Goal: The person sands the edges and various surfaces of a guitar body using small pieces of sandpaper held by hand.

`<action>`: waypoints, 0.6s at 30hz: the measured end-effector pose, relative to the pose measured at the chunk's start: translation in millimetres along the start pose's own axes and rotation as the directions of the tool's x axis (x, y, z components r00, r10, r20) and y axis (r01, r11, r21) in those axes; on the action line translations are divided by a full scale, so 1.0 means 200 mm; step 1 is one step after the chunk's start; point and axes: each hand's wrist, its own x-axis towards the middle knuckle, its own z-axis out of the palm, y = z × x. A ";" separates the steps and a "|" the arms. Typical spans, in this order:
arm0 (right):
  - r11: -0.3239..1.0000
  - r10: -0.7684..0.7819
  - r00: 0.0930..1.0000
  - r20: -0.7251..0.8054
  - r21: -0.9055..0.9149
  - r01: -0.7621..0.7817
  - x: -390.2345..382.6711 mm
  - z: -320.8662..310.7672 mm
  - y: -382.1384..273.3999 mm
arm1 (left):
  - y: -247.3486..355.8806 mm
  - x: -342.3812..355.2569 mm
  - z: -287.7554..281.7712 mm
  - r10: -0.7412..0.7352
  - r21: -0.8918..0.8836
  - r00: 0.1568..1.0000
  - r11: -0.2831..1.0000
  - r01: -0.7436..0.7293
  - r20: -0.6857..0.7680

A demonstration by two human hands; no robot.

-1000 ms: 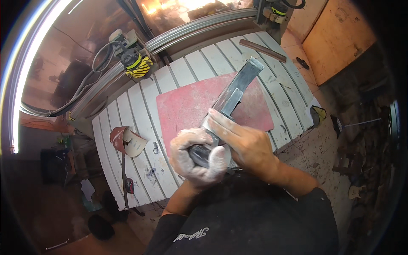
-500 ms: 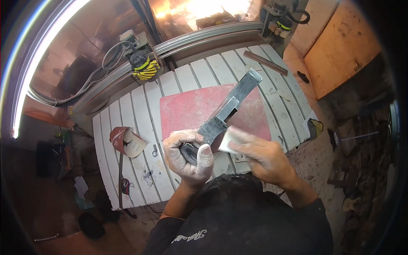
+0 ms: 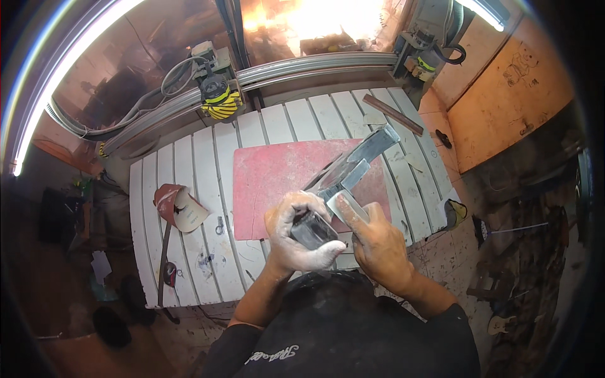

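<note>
My left hand (image 3: pixel 283 242), coated in white dust, is closed round the near end of a long, dark grey, dusty piece (image 3: pixel 368 146), which slants up to the right over a red board (image 3: pixel 265 173). My right hand (image 3: pixel 384 249) grips a small pale pad (image 3: pixel 358 208) against the piece's side, just right of my left hand, with a finger stretched along it. Exactly where pad and piece meet is partly hidden by fingers.
Under the board is a white slatted table (image 3: pixel 151 220), holding a curled red-and-cream sheet (image 3: pixel 189 217) at left and a brown strip (image 3: pixel 394 114) at back right. Behind runs a metal rail (image 3: pixel 315 63) with two machine heads (image 3: pixel 220 101). An orange panel (image 3: pixel 517 94) stands at right.
My right hand, earlier lower and blurred apart from the piece, is back against it with the pad. My left hand and the piece have turned slightly. The view has tilted, showing more background.
</note>
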 end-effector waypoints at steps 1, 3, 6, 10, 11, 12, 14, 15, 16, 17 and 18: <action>1.000 0.006 1.000 -0.001 -0.001 -0.006 0.02 -0.01 -0.01 | 0.00 -0.01 0.00 0.023 0.050 0.998 0.998 -0.026 0.050; 0.999 -0.030 0.996 -0.083 -0.034 0.028 0.10 -0.02 -0.03 | 0.01 -0.01 0.01 0.042 0.092 0.993 0.994 -0.052 0.106; 0.998 0.030 0.999 0.043 -0.060 -0.028 0.05 -0.05 -0.02 | 0.02 0.01 0.01 0.028 0.120 0.999 0.992 -0.033 0.042; 0.997 -0.002 0.999 -0.043 -0.075 -0.001 0.07 -0.03 0.00 | 0.01 0.00 0.05 0.088 0.133 0.994 0.987 -0.095 0.060; 0.999 -0.012 0.995 -0.097 -0.053 0.007 0.10 -0.01 0.00 | 0.02 0.01 0.06 0.082 0.174 0.994 0.980 -0.093 0.073; 0.999 -0.020 0.988 -0.150 -0.032 0.015 0.12 0.01 0.00 | 0.02 0.01 0.06 0.077 0.170 0.994 0.981 -0.089 0.076; 0.999 -0.032 0.990 -0.139 -0.044 0.026 0.07 0.02 0.03 | 0.00 0.03 0.05 0.091 0.159 0.995 0.984 -0.083 -0.043; 0.999 -0.017 0.994 -0.112 -0.036 0.013 0.03 0.03 0.05 | 0.00 0.03 0.04 0.091 0.162 0.995 0.983 -0.083 -0.044; 0.999 0.006 0.996 -0.086 -0.034 -0.009 0.01 0.02 0.04 | 0.01 0.02 0.04 0.087 0.169 0.996 0.982 -0.082 -0.022; 0.999 0.012 0.996 -0.085 -0.036 -0.015 0.03 0.02 0.04 | 0.01 0.01 0.05 0.082 0.175 0.997 0.981 -0.081 0.001; 0.999 -0.002 0.993 -0.116 -0.046 -0.003 0.08 0.02 0.02 | 0.01 0.01 0.05 0.077 0.181 0.997 0.980 -0.080 0.024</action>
